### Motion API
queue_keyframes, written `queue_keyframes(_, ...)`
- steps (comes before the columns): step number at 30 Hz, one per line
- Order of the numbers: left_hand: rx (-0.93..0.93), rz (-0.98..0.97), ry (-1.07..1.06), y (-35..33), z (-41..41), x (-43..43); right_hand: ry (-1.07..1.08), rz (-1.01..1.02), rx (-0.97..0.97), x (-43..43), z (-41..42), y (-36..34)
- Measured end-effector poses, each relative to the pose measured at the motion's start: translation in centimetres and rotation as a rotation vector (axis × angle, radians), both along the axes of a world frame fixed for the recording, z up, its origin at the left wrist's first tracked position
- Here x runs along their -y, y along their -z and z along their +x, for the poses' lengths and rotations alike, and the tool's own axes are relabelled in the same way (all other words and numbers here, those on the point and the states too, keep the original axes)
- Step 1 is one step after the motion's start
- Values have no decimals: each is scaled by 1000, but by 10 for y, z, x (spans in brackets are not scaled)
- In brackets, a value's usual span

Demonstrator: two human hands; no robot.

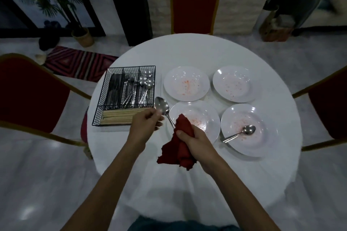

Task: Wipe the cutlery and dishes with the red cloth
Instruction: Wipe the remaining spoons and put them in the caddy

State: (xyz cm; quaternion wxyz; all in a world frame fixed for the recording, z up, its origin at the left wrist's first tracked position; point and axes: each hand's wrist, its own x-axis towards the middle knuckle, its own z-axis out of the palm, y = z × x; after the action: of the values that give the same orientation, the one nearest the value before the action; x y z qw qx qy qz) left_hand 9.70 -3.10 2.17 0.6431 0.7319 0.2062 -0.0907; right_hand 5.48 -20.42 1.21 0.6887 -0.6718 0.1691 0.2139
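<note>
My left hand pinches a steel spoon near its bowl, held above the table. My right hand grips the red cloth, which is wrapped round the spoon's handle end. Several white plates with reddish stains lie on the round white table: a far left plate, a far right plate, a near left plate partly behind the cloth, and a near right plate. A second spoon lies in the near right plate.
A black wire cutlery basket with knives, forks, spoons and chopsticks stands at the table's left. Red chairs with gold frames stand at the left, far side and right. A striped rug lies on the floor.
</note>
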Motion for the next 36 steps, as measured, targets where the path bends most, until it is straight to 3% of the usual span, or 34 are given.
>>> queue_keyframes(4, -84, -99, 146, 20, -11, 16, 56, -38, -5, -21, 15, 9)
queue_keyframes(9, -141, -102, 112, 34, 25, -18, 70, -84, -63, -43, 20, 30)
queue_keyframes(14, -146, 36, 80, 51, 92, -70, 187, -89, -133, -55, 27, 42)
queue_keyframes(23, -19, 393, 214, 82, 180, -95, 297, -124, -141, -54, 33, 37)
queue_keyframes(31, -98, 574, 342, 116, 204, -95, 403, -113, -226, -39, 7, 42)
queue_keyframes(36, -13, 587, 294, 108, 179, -74, 415, -98, -234, -28, 2, 45)
